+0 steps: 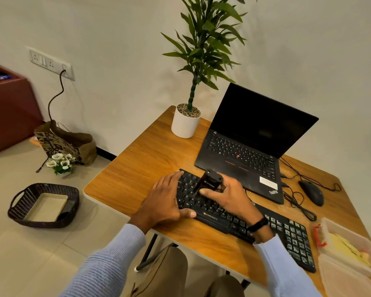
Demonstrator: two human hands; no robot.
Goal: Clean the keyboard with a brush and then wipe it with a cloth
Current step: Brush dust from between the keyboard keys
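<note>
1. right hand (225,196) is closed round a stubby black plastic brush (208,182), thumb and fingers pinching its body. the low end is down on the letter keys, left of the middle. that end is blurred, so i can't tell how much of it touches.
2. left hand (167,196) lies flat and relaxed, gripping nothing. its fingers are spread over the left end of the long black full-size keyboard (291,239) and the thumb runs along the front edge. looks like it's just pinning the thing down.
3. the keyboard sits slanted at the near edge of the wooden table (137,168), just in front of an open black laptop (244,151) with a dark screen.
4. my read: this is the brushing step, working the left half. the wipe isn't started.
5. next move probably calls for sweeping row by row toward the number pad with the flat hand holding things steady, then swapping the brush for a cloth. the clear plastic tub (325,226) at the right edge holds some yellow stuff (347,247). might be the cloth, can't tell.
6. readable writing: "zebronics" on the keyboard's front lip and "thinkpad" on the laptop's near corner. the white sticker (268,182) beside it is too small to read, and so is the print on the brush.
7. further out: a black wired mouse (311,192) right of the laptop, and a white potted plant (185,125) at the back.
</note>
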